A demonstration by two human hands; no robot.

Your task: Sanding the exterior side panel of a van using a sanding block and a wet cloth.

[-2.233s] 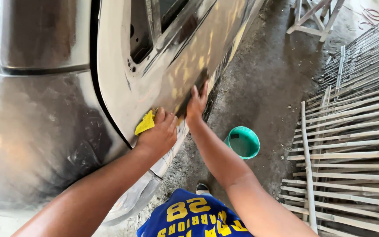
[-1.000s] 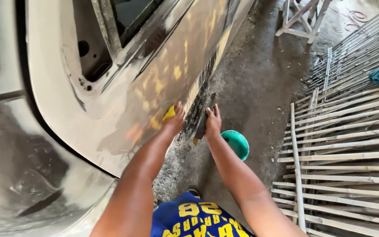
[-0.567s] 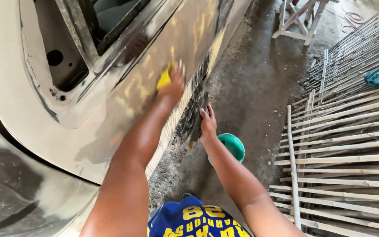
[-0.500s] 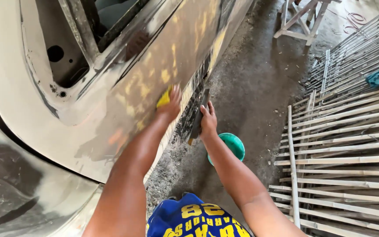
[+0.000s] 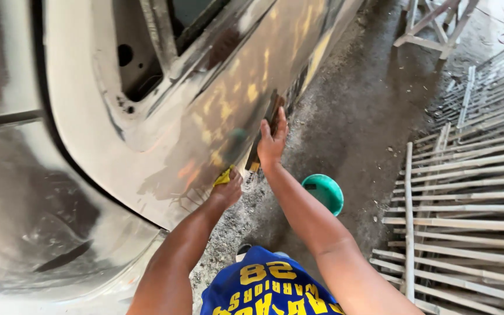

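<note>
A sanded grey car door (image 5: 205, 99) with yellow filler patches fills the left and top of the view. My left hand (image 5: 227, 188) presses a small yellow cloth (image 5: 223, 177) against the door's lower edge. My right hand (image 5: 273, 140) lies flat, fingers spread, on the lower part of the panel a little further along, over a dark strip at the door's bottom edge. It holds nothing that I can see.
A green bowl (image 5: 324, 193) stands on the wet concrete floor (image 5: 368, 116) just right of my right arm. Pale slatted wooden frames (image 5: 468, 198) lie at the right. A wooden stand (image 5: 433, 26) is at the top right. Blue shorts with yellow print (image 5: 263, 286) show below.
My left hand with the yellow cloth has slid down and back along the panel to its lower edge. My right hand has moved up a little along the door's bottom.
</note>
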